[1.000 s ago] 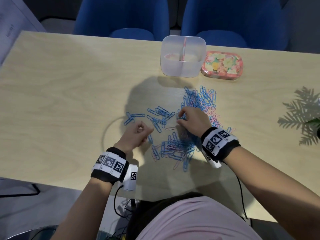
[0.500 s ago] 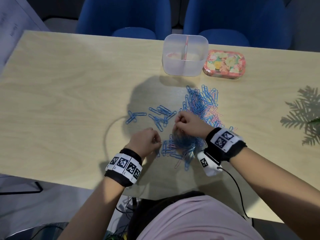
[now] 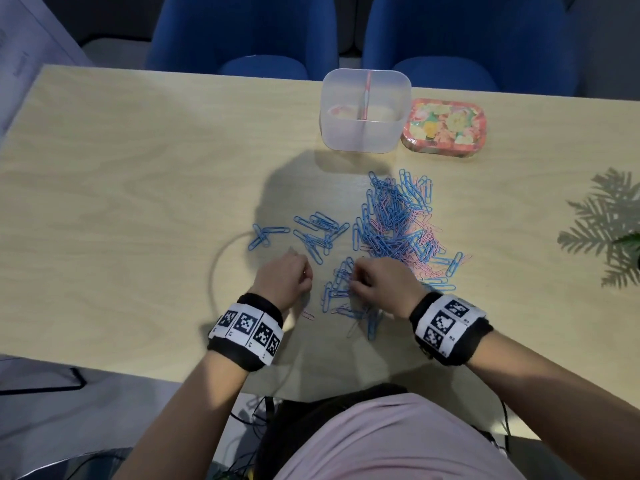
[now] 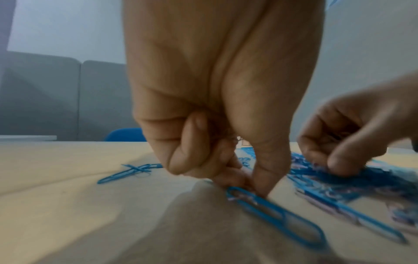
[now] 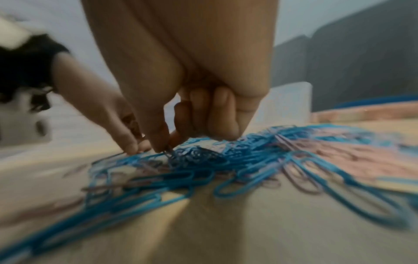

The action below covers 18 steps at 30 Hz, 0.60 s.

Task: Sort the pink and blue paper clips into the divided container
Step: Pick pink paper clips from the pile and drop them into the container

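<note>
A mixed heap of blue and pink paper clips (image 3: 394, 220) lies mid-table, with a smaller all-blue group (image 3: 318, 233) to its left and a near cluster (image 3: 341, 292) between my hands. My left hand (image 3: 304, 275) is curled; in the left wrist view its thumb and forefinger (image 4: 251, 187) pinch the end of a blue clip (image 4: 276, 214) lying on the table over a pink one. My right hand (image 5: 165, 146) pinches a clip at the edge of the near cluster, other fingers curled. The clear divided container (image 3: 365, 112) stands at the far edge, with pink clips in its left half.
A floral tin (image 3: 445, 128) sits right of the container. Two blue chairs (image 3: 242, 32) stand beyond the table's far edge. A plant's leaves (image 3: 628, 239) and their shadow reach in at the right. Bare tabletop (image 3: 121, 202) spreads to the left.
My right hand has pulled back from the big heap to the near cluster. My left hand has shifted right and nearer, down onto a clip beside it.
</note>
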Available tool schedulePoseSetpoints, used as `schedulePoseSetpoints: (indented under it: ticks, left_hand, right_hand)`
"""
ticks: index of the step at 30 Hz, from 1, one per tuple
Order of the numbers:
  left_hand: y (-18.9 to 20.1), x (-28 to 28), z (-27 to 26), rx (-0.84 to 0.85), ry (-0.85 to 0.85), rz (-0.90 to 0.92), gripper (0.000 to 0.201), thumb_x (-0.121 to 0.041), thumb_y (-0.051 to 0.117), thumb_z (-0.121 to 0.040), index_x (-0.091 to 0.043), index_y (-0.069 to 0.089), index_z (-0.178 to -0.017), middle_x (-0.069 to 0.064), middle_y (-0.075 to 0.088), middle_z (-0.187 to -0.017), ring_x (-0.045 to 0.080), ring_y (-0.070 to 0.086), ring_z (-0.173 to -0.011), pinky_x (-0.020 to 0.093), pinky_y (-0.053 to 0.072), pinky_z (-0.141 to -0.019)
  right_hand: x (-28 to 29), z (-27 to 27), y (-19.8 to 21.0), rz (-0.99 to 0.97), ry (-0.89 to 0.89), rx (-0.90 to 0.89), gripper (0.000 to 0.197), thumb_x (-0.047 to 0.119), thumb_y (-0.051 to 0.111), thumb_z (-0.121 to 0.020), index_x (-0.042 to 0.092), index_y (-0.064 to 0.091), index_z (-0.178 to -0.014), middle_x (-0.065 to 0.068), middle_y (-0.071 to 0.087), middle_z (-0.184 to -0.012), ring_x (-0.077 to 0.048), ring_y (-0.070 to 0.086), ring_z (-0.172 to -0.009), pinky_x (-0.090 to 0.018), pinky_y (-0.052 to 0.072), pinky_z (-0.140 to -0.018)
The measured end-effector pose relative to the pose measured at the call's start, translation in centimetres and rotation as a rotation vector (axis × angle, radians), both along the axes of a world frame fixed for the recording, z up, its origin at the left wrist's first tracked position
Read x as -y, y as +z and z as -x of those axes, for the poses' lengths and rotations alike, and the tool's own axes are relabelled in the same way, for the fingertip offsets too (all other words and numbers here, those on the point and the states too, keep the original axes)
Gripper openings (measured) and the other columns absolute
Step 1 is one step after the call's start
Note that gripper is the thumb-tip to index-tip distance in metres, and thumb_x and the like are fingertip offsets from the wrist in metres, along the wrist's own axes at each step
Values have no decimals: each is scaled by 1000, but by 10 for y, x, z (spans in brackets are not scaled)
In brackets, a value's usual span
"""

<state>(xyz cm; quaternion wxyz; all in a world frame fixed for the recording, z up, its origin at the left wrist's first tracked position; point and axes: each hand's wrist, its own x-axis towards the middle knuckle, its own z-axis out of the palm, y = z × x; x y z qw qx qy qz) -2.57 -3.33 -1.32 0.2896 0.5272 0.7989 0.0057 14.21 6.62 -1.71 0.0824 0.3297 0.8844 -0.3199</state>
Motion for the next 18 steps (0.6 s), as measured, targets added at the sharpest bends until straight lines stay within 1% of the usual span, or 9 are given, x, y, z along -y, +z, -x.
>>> schedulePoseSetpoints:
  ticks: [2,3,6,8,9,12,13,15,18]
  left_hand:
    - [0,-2,-2,-58,-12,-25,16,-21,48,-90,-14,53,-103,7,57,-109,28,61,-93,36,44,-73]
    - [-1,-3,-4,-101,-35,-23,18,-22,46,-91,-13,52,-105,6,57,-110,28,61,-93,36,43,-71]
    - [-2,-9,-8,-228,-137,33,22,-22,41,-94,-11,55,-107,8,57,-112,29,61,-97,32,37,-66]
    - [-3,-11,-10,-235,-149,44,23,-21,40,-95,-9,55,-108,8,56,-113,29,61,-98,32,36,-66]
    - [-4,-12,-9,-198,-130,32,22,-22,40,-95,-10,55,-107,7,57,-112,28,61,-98,32,37,-67]
    - [-3,-10,1,32,8,-43,14,-22,49,-92,-15,58,-99,4,60,-106,23,58,-98,33,43,-76]
    - [-2,-7,6,76,65,-81,12,-22,51,-90,-18,59,-97,3,61,-103,22,58,-98,34,43,-78]
    - [1,2,17,79,170,-155,11,-24,54,-87,-22,61,-95,0,61,-100,20,57,-97,33,41,-78]
    - [4,18,28,68,218,-122,11,-34,62,-82,-29,64,-91,-5,58,-94,16,58,-89,30,42,-76]
  right_hand:
    - [-9,-6,1,241,-181,-114,1,14,63,-80,15,64,-81,5,50,-60,-8,46,-56,-25,34,-56]
    - [-13,-9,3,354,-269,-168,6,7,65,-79,13,64,-79,5,43,-54,-3,39,-48,-21,31,-52]
    - [-24,-20,6,581,-467,-250,14,-2,68,-77,10,62,-74,-2,35,-51,-2,28,-34,-14,25,-40]
    - [-31,-27,9,729,-556,-253,14,-1,70,-77,9,61,-73,-6,36,-52,-4,26,-31,-15,21,-34]
    - [-33,-30,9,805,-592,-253,14,1,70,-77,9,60,-73,-6,39,-52,-5,26,-32,-14,19,-33]
    - [-41,-34,15,983,-712,-310,16,6,66,-82,11,56,-71,1,49,-50,-5,30,-36,-16,22,-35]
    - [-45,-32,16,1015,-759,-343,17,7,64,-84,12,56,-70,2,49,-53,-5,33,-39,-16,26,-37]
    - [-55,-26,22,1041,-824,-401,15,10,62,-85,14,58,-71,3,52,-56,-6,40,-45,-17,33,-42]
    - [-74,-12,36,1016,-828,-450,9,4,59,-86,11,60,-80,5,61,-54,-4,48,-45,-15,37,-43]
